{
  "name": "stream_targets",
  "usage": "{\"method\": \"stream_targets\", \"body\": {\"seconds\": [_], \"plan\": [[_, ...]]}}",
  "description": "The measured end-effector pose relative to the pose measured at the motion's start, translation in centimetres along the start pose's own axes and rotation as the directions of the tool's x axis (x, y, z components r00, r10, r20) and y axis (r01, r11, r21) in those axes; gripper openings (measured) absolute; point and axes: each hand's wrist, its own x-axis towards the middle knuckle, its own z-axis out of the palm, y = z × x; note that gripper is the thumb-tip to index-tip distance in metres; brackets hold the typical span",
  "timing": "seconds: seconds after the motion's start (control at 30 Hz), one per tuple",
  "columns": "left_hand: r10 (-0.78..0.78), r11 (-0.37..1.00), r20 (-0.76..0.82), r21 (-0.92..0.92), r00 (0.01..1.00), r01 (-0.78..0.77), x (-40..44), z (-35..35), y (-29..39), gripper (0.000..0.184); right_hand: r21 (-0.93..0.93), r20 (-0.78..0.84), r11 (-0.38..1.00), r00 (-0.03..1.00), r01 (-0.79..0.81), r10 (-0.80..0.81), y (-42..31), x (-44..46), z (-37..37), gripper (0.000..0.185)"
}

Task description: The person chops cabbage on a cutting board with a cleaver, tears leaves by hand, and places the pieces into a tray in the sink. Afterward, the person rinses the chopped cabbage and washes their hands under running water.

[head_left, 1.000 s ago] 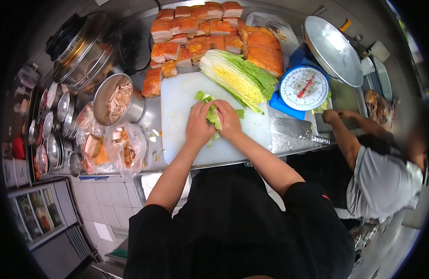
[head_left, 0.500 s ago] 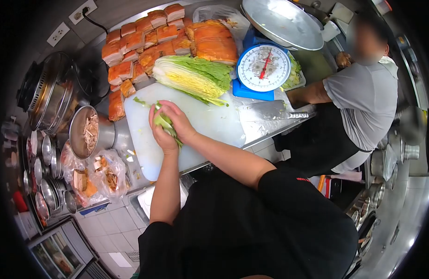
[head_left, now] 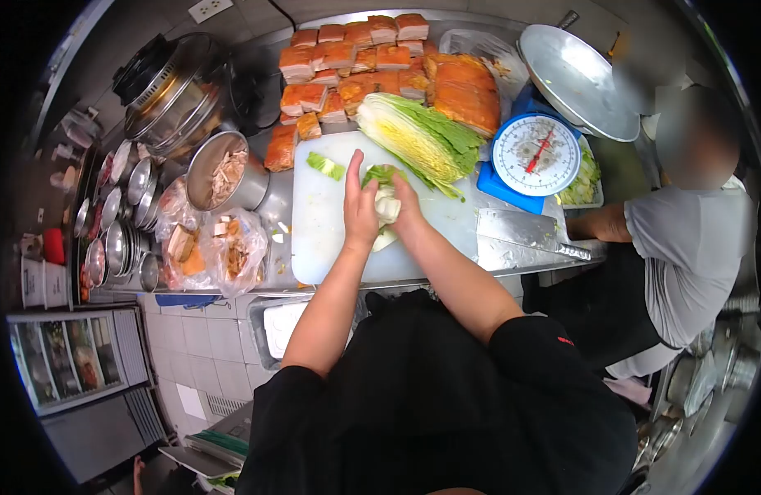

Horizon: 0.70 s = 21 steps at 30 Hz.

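Cut napa cabbage pieces (head_left: 386, 206), pale with green leaf ends, are cupped between my two hands over the white cutting board (head_left: 323, 231). My left hand (head_left: 361, 206) presses on their left side, its fingers stretched upward. My right hand (head_left: 407, 203) curves around their right side, and its palm side is hidden. A loose piece of green leaf (head_left: 325, 166) lies on the board beyond my left hand. Past my hands, a halved napa cabbage (head_left: 422, 140) rests cut face up across the board's far edge. A cleaver (head_left: 521, 235) lies flat to the right.
Roasted pork belly blocks (head_left: 331, 58) are stacked at the back. A blue dial scale (head_left: 535, 157) with a metal pan (head_left: 574, 78) stands at right, near a co-worker in a grey shirt (head_left: 685, 247). At left are a steel pot of shredded meat (head_left: 228, 173) and plastic bags (head_left: 232, 247).
The view has turned, so the counter sits farther right in it. My hands have spread somewhat around the cabbage pieces, and the loose leaf piece on the board shows more fully.
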Motion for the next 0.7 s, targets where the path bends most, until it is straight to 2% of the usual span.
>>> {"method": "stream_targets", "body": {"seconds": [0.03,0.1,0.13,0.17,0.2,0.23,0.27,0.3,0.37,0.4,0.43,0.5,0.53,0.6,0.63,0.7], "plan": [[0.000,1.000,-0.007,0.005,1.000,0.000,0.6,-0.7,-0.5,0.051,-0.001,0.004,1.000,1.000,-0.008,0.008,-0.7,0.0,-0.4,0.024],[0.003,0.991,-0.017,0.134,1.000,-0.001,2.5,-3.5,-1.5,0.043,-0.042,0.022,0.986,0.987,-0.161,0.162,-2.9,-0.5,-0.3,0.029],[0.007,0.947,-0.014,0.321,1.000,-0.002,3.6,-4.9,-2.8,0.044,0.008,-0.010,0.989,0.989,-0.149,0.149,-3.4,-0.1,-0.3,0.037],[0.004,0.948,-0.015,0.319,1.000,0.001,4.4,-5.7,-4.0,0.044,0.006,-0.013,0.989,0.989,-0.149,0.149,-3.9,-0.3,-0.7,0.037],[-0.037,0.793,0.001,0.608,0.999,0.028,5.1,-6.3,-5.2,0.048,0.009,0.009,0.989,0.989,-0.147,0.147,-4.7,-0.5,-1.3,0.039],[-0.082,0.553,0.005,0.832,0.997,0.042,5.5,-6.7,-6.4,0.052,0.012,0.029,0.989,0.989,-0.145,0.145,-5.3,-0.6,-2.0,0.041],[-0.172,0.474,0.032,0.879,0.985,0.054,5.7,-6.9,-7.0,0.063,0.048,0.016,0.992,0.993,-0.116,0.115,-5.8,-0.8,-2.1,0.044],[-0.177,0.478,0.032,0.877,0.984,0.058,5.3,-6.8,-7.6,0.063,0.045,0.011,0.992,0.993,-0.116,0.115,-6.2,-1.2,-2.3,0.044],[-0.193,0.614,0.204,0.788,0.960,-0.044,3.9,-5.8,-8.5,0.070,0.071,-0.027,0.996,0.998,0.050,-0.048,-7.1,-2.0,-2.9,0.041],[-0.236,0.674,0.281,0.737,0.930,-0.051,2.3,-5.1,-7.6,0.071,0.136,0.043,0.990,0.998,0.031,-0.037,-7.7,-1.7,-4.2,0.038],[-0.269,0.731,0.360,0.680,0.893,-0.054,0.2,-4.3,-6.1,0.072,0.134,0.038,0.991,0.999,0.032,-0.037,-8.1,-2.3,-4.4,0.038],[-0.100,0.608,0.480,0.723,0.871,-0.329,-4.2,-3.4,-3.2,0.064,0.120,0.070,0.990,0.994,0.080,-0.088,-8.6,-4.2,-4.3,0.036],[-0.101,0.610,0.485,0.720,0.868,-0.332,-5.0,-3.2,-2.5,0.064,0.120,0.072,0.988,0.992,0.094,-0.103,-8.6,-4.3,-4.9,0.035],[0.146,0.550,0.508,0.672,0.849,-0.496,-5.8,-2.7,-2.0,0.047,0.123,0.034,0.987,0.994,0.100,-0.105,-8.6,-5.0,-4.8,0.035],[0.153,0.557,0.514,0.661,0.844,-0.503,-5.6,-2.5,-2.2,0.047,0.124,-0.002,0.986,0.994,0.109,-0.109,-8.8,-5.5,-4.9,0.035],[0.009,0.565,0.545,0.689,0.838,-0.454,-5.2,-2.4,-3.3,0.031,0.100,0.011,0.986,0.991,0.134,-0.136,-8.7,-5.2,-5.8,0.035]]}}
